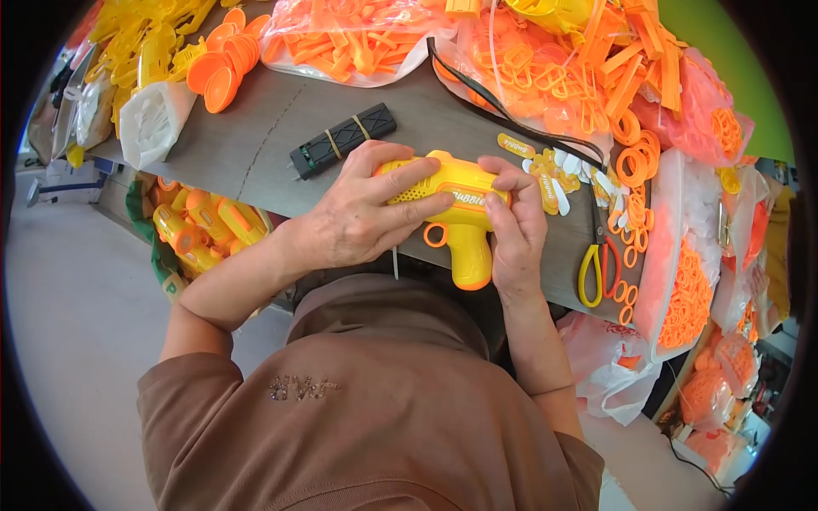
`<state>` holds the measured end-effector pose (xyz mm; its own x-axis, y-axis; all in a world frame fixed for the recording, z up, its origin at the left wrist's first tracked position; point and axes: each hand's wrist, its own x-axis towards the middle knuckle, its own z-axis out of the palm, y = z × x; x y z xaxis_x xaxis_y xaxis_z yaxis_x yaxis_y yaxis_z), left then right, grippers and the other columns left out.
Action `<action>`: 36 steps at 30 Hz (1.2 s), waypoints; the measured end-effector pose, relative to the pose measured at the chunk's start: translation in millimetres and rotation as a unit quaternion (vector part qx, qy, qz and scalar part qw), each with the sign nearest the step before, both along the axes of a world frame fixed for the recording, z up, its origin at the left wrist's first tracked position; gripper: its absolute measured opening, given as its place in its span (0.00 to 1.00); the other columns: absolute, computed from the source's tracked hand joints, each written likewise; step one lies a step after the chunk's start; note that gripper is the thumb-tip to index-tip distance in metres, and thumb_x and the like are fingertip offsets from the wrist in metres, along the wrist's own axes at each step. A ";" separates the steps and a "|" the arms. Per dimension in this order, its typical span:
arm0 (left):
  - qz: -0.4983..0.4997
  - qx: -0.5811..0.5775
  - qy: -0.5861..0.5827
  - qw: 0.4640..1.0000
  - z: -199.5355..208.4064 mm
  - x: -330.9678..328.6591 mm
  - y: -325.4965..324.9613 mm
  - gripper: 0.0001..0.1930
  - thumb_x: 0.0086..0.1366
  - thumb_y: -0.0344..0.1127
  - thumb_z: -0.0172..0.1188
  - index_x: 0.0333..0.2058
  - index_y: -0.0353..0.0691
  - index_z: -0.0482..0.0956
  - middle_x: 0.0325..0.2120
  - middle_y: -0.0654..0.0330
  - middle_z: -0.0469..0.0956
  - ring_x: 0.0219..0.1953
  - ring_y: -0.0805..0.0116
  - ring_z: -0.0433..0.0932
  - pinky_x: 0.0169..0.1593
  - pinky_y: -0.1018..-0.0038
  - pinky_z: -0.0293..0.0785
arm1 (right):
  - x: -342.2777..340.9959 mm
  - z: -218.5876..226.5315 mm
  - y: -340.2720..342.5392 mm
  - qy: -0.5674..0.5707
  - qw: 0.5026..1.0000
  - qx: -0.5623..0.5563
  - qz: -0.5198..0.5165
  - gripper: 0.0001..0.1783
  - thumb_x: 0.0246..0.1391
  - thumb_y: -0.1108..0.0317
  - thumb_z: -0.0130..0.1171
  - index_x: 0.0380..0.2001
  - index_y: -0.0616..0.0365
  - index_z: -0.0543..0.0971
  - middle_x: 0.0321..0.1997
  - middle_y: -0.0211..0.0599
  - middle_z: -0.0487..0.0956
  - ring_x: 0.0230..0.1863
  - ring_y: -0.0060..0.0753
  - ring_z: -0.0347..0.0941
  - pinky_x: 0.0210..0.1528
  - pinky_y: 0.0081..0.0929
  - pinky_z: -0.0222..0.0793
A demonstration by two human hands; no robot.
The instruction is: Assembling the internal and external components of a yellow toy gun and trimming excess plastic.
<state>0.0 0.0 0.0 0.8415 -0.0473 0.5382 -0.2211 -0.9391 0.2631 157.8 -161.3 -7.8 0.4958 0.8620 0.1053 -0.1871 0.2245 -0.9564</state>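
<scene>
Between my two hands is a yellow toy bubble gun with an orange trigger and orange trim, held over the table's near edge, its grip pointing down toward me. My left hand wraps over the gun's left end, fingers lying across its top and side. At the other end, my right hand grips with thumb and fingers closed on the body. Beyond my left hand lies a black battery-box-like block with bands around it. Yellow and white label stickers lie scattered to the right of the gun.
Scissors with yellow and red handles lie at right, near orange rings and a clear bin of small orange rings. Orange cups and bags of orange parts line the back. Finished-looking yellow guns fill a bag below left.
</scene>
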 end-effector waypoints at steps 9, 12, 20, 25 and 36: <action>0.056 -0.202 0.127 0.970 31.8 13.4 -1.4 0.35 0.41 0.38 0.72 0.50 0.34 0.72 0.33 0.52 0.76 0.33 0.52 0.75 0.38 0.66 0.73 | 5.3 13.0 -9.7 -0.008 0.999 -0.038 -0.007 0.21 0.58 0.71 0.51 0.55 0.60 0.63 0.59 0.41 0.65 0.59 0.28 0.61 0.62 0.28 0.56; 0.054 -0.170 0.020 0.984 30.4 3.4 -18.3 0.33 0.41 0.38 0.72 0.47 0.33 0.74 0.33 0.51 0.76 0.31 0.54 0.76 0.35 0.66 0.74 | 1.9 34.8 -21.9 0.002 0.995 -0.091 0.027 0.27 0.56 0.67 0.57 0.55 0.62 0.62 0.52 0.37 0.66 0.52 0.26 0.64 0.56 0.24 0.60; -0.067 -0.421 0.156 0.891 42.0 -31.8 -41.0 0.37 0.42 0.40 0.72 0.51 0.33 0.69 0.40 0.49 0.75 0.40 0.51 0.76 0.43 0.62 0.73 | -27.8 55.1 -43.4 -0.406 0.906 -0.076 0.091 0.32 0.50 0.59 0.59 0.54 0.64 0.63 0.48 0.44 0.68 0.47 0.35 0.67 0.50 0.28 0.64; -0.030 -0.448 0.263 0.854 34.5 -65.0 -41.9 0.39 0.39 0.42 0.74 0.50 0.32 0.69 0.41 0.50 0.76 0.40 0.55 0.77 0.43 0.66 0.74 | -49.9 37.9 -28.5 -0.347 0.916 -0.059 0.193 0.32 0.50 0.57 0.60 0.52 0.65 0.63 0.44 0.49 0.70 0.43 0.42 0.69 0.45 0.33 0.66; 0.397 -0.707 -0.010 0.585 -22.7 -248.3 14.5 0.33 0.46 0.35 0.65 0.53 0.34 0.67 0.41 0.57 0.75 0.41 0.66 0.77 0.45 0.71 0.75 | -66.8 32.3 -9.9 -0.339 0.905 -0.096 0.240 0.25 0.50 0.71 0.62 0.52 0.65 0.69 0.46 0.45 0.73 0.37 0.34 0.73 0.40 0.26 0.71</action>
<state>-248.3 14.5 -22.7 0.2889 0.8588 -0.4231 0.1212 0.4056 0.9060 91.0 -171.2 24.5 -0.0631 0.9955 0.0702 0.4251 0.0904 -0.9006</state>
